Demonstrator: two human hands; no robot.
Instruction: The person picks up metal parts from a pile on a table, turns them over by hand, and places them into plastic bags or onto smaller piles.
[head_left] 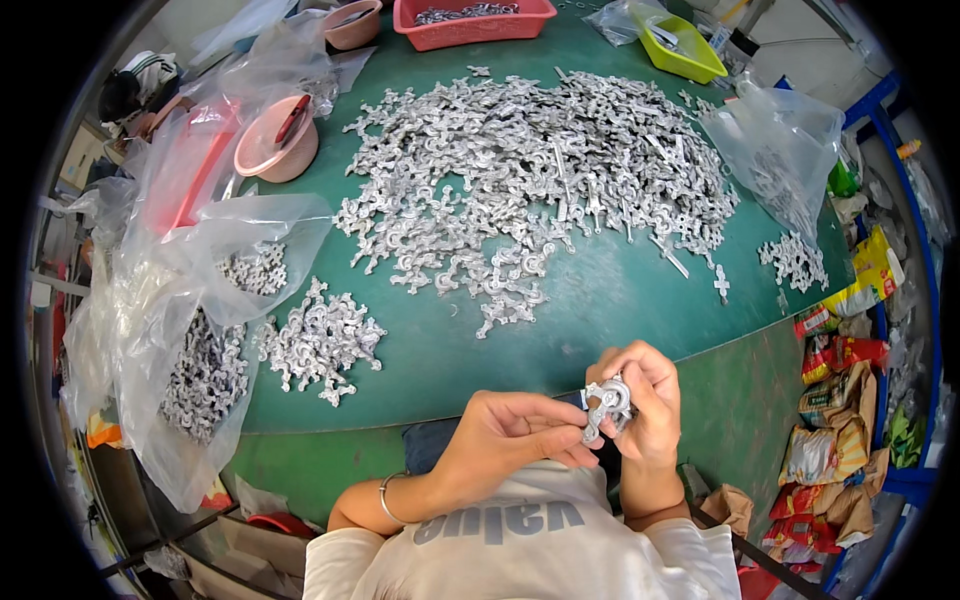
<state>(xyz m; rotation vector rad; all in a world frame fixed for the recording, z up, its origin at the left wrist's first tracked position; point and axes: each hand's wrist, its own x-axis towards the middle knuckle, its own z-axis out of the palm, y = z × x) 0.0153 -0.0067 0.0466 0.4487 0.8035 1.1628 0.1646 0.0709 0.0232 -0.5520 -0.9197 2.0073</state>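
Both my hands meet just below the green table's near edge [560, 375], over my lap. My left hand [505, 435] pinches the lower end of a small silvery metal casting [606, 405]. My right hand [645, 400] curls around its upper end, fingers closed on it. A bracelet sits on my left wrist. A big heap of the same silvery castings [530, 170] covers the middle of the table. A smaller pile [320, 340] lies at the near left.
A clear plastic bag [190, 330] partly filled with castings hangs off the table's left side. Another clear bag [780, 160] stands at the right, with a small cluster [795, 260] beside it. Pink bowl [275, 145], red tray [470, 22], yellow-green tray [685, 50] sit at the back. Snack packets [840, 420] lie right.
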